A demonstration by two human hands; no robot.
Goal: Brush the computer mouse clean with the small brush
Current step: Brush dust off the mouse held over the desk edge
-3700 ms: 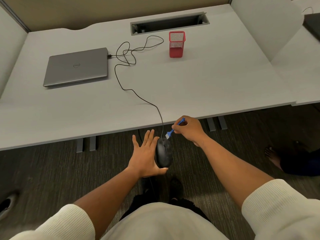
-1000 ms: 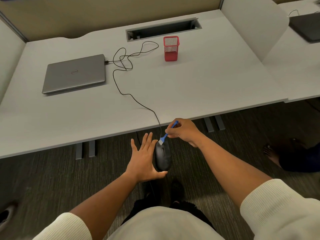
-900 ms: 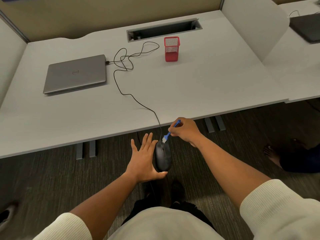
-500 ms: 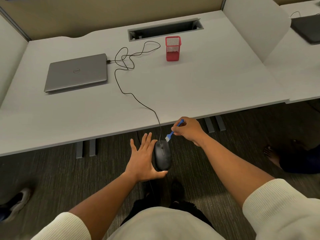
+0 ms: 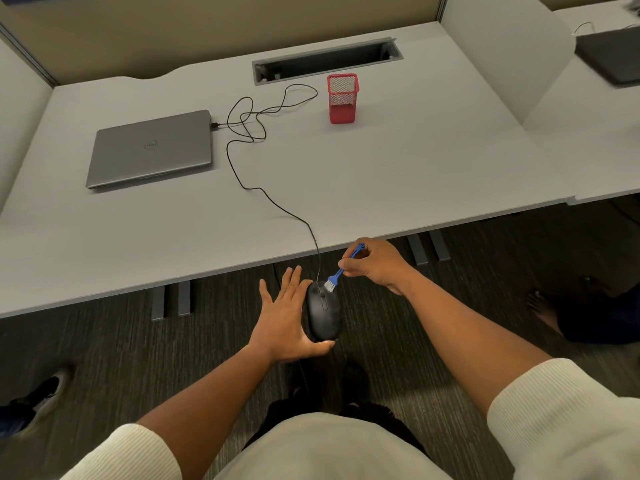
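Mouse held off the surface, in the air just near of its near edge, above the floor. Resting on left hand; fingers straight and apart, thumb under the near end. Brush pinched in right hand, fingers clamped on the blue handle, bristles touching the mouse's far end beside the wheel. Cable trailing back across the surface to the laptop. Red mesh cup far off, uninvolved. Risks: mouse merely cradled, so a firm stroke likely to tip it off the palm; cable tug likely to shift it.
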